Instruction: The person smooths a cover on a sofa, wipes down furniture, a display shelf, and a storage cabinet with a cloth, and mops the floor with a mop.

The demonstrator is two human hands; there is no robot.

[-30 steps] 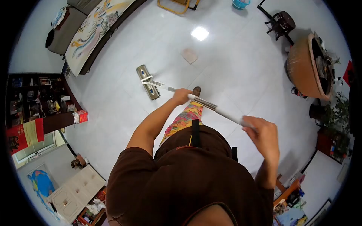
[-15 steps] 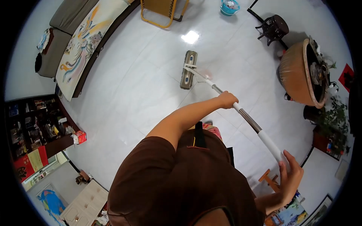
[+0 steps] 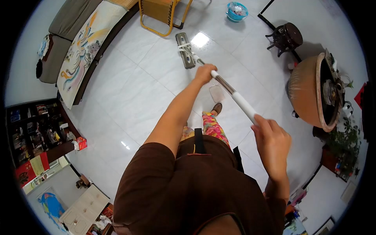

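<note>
A flat mop with a grey pad (image 3: 181,39) and a white and silver pole (image 3: 243,105) reaches across the floor away from me. My left hand (image 3: 205,74) is wrapped round the pole's lower part, just above the white joint at the pad. At the upper end, my right hand (image 3: 271,141) closes on the white grip, with fingers and thumb bent about its tip. The pad lies flat on the pale tiles, close to a bright light reflection. Between the pole and my shoe (image 3: 217,109) is a pale pinkish patch (image 3: 216,94) that I cannot identify.
Ahead are a yellow-framed folding chair (image 3: 156,17) and a blue bucket (image 3: 236,15). A dark wooden stool (image 3: 288,37) and a big clay pot (image 3: 305,90) stand at right. To the left are a covered sofa (image 3: 88,51) and a dark shelf (image 3: 35,129).
The mop pad has slid forward and slightly left, turning a little. Both hands moved forward and left with the pole; my right hand's fingers closed from a looser hold. My foot came into view.
</note>
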